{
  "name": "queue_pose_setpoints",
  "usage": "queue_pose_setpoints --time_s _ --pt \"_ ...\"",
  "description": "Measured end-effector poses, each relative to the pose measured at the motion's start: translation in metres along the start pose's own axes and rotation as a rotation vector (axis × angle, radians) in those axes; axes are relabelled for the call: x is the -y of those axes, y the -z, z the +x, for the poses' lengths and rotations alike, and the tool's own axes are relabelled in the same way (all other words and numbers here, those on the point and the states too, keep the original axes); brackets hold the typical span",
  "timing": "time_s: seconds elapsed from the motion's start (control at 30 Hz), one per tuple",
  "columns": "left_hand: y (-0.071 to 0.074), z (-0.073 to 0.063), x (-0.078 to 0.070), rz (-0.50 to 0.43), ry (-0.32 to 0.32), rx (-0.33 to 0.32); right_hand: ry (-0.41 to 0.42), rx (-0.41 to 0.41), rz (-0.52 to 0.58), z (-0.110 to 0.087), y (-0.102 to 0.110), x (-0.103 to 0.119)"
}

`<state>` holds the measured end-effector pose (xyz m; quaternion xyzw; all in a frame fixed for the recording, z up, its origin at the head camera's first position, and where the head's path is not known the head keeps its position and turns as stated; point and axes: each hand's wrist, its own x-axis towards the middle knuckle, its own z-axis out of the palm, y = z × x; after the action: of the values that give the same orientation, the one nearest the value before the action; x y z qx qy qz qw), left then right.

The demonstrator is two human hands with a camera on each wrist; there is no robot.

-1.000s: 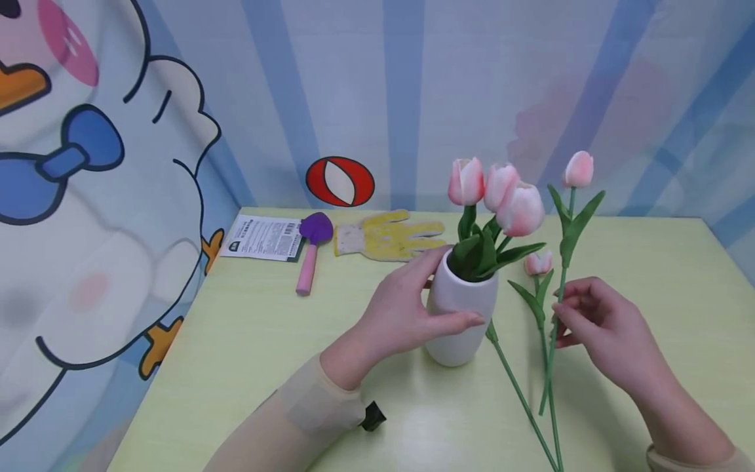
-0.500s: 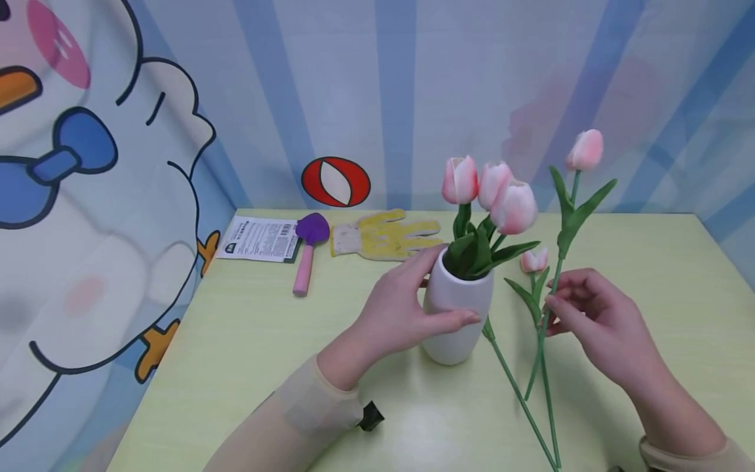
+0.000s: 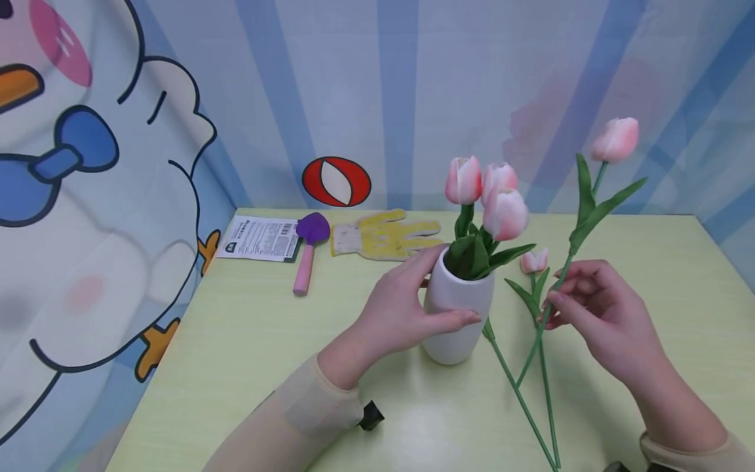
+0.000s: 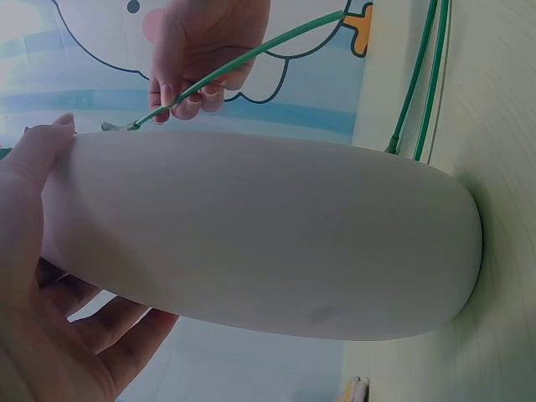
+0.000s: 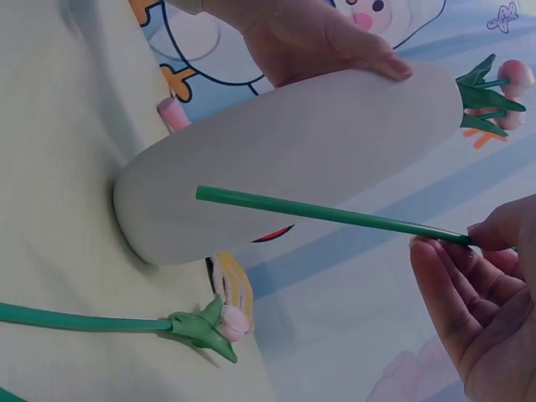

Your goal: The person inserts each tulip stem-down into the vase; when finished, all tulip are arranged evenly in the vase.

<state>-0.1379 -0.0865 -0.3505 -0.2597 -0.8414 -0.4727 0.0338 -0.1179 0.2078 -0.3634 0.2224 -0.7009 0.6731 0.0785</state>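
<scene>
My left hand [image 3: 398, 308] grips the white vase [image 3: 460, 295] by its side, the thumb across the front and the fingers behind it. Several pink-and-white artificial tulips [image 3: 463, 181] stand in the vase, their lower stems hidden inside. To the right of the vase, my right hand [image 3: 607, 318] pinches the green stem of another tulip [image 3: 616, 141] between thumb and fingertips. That tulip leans right, its bloom high. In the right wrist view, the cut end of its stem [image 5: 276, 206] points across the vase's side. My left fingers also show under the vase in the left wrist view.
Another tulip [image 3: 534, 261] lies on the table right of the vase, beside a second loose stem [image 3: 519, 400]. At the back left are a printed packet [image 3: 259, 238], a purple-headed toy shovel with a pink handle [image 3: 303, 270] and a yellow work glove [image 3: 389, 237].
The tulip in my right hand has risen and tilted, its bloom going up and right, its lower end up and left. My left hand still holds the vase in place.
</scene>
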Motion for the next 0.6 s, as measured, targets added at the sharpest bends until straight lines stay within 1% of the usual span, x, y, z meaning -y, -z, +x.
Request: queue_pose_setpoints --time_s 0.17,0.27,0.43,0.6 --pt "0.000 0.000 0.000 0.001 0.002 0.002 0.078 0.055 0.045 0.006 0.001 0.006" --pt "0.000 0.000 0.000 0.005 0.000 0.000 0.104 0.065 0.072 0.010 0.000 0.012" --pt "-0.001 0.000 0.001 0.011 -0.009 -0.005 0.127 0.049 0.094 0.016 -0.003 0.022" --pt "-0.002 0.001 0.002 0.011 -0.015 -0.009 0.205 0.028 0.191 0.023 -0.006 0.025"
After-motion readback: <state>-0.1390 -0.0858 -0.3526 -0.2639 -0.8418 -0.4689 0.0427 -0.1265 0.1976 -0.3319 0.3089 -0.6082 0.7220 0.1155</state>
